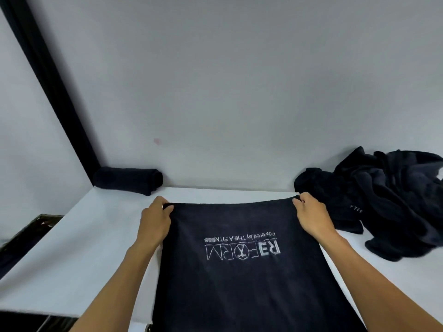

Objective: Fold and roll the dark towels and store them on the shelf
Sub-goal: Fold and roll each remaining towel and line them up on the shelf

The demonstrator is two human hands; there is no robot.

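Observation:
A dark towel with white upside-down lettering lies spread flat on the white table in front of me. My left hand pinches its far left corner. The far right corner is pinched by my right hand. The towel's near end runs off the bottom of the view. A rolled dark towel lies at the back left against the wall. A heap of loose dark towels sits at the back right of the table.
A pale wall rises right behind the table. A black post slants along the left corner. Dark floor shows beyond the table's left edge.

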